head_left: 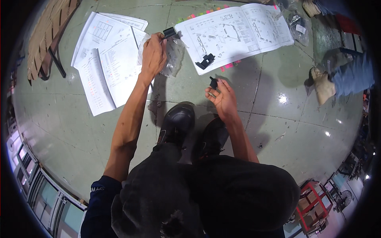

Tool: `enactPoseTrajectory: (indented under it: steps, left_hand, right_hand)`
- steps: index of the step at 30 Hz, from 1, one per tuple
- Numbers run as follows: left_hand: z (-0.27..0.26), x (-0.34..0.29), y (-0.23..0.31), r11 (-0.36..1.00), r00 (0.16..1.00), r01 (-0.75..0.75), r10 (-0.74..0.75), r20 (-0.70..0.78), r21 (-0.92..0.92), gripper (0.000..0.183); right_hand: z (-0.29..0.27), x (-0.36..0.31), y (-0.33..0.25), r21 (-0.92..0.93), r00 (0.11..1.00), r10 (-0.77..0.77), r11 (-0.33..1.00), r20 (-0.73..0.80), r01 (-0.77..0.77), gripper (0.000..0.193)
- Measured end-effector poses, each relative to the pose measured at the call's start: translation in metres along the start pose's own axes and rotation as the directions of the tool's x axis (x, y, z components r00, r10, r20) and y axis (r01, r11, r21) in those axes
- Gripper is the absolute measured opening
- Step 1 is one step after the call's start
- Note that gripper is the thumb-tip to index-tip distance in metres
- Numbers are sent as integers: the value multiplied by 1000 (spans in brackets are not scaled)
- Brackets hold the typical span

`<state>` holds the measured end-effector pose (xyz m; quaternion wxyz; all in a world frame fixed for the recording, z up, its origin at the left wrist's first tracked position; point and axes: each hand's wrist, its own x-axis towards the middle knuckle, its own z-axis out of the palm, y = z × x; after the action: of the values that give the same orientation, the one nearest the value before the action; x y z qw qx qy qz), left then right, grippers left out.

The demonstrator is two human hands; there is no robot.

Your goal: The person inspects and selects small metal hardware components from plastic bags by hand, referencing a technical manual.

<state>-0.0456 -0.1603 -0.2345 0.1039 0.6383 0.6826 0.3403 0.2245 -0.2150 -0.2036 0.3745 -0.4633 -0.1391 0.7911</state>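
Stretched forward, my left hand [154,52] is closed on a black block-shaped part [170,33], held above a clear plastic bag [173,59] at the left edge of an open manual. My right hand [223,97] pinches a small black part [214,82] between thumb and fingers, just short of the manual's near edge. The open manual [250,33] shows exploded line drawings and has coloured tabs along its edges. On its near left corner lies another black part [205,61], bracket-like in shape. The exact kind of these black parts cannot be made out.
Printed sheets [113,67] are spread on the green floor [278,115] at the left. Behind them stands a slatted wooden pallet [49,33]. Another bag [298,29] lies right of the manual. A person's shoe [322,85] is at the right. A red-framed cart [313,206] stands lower right.
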Motion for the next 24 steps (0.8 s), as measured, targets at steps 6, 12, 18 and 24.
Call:
enactPoseTrajectory:
  steps: [6,12,18,24]
  left_hand:
    - [-2,-31,22,985,944,155,-171,-282,-76,19]
    - [4,-75,30,992,990,116,-120,-71,-49,15]
    - [10,-91,25,988,993,114,-114,2,-101,16]
    - [19,-96,25,973,990,140,-136,34,-182,19]
  right_hand:
    - [6,7,-21,-19,1000,20,1000,6,-20,25]
    - [5,42,-20,-217,929,17,970,-370,-105,30]
    - [4,68,-22,41,912,233,972,-338,-233,32]
    - [1,88,-8,106,927,200,979,-317,-175,22]
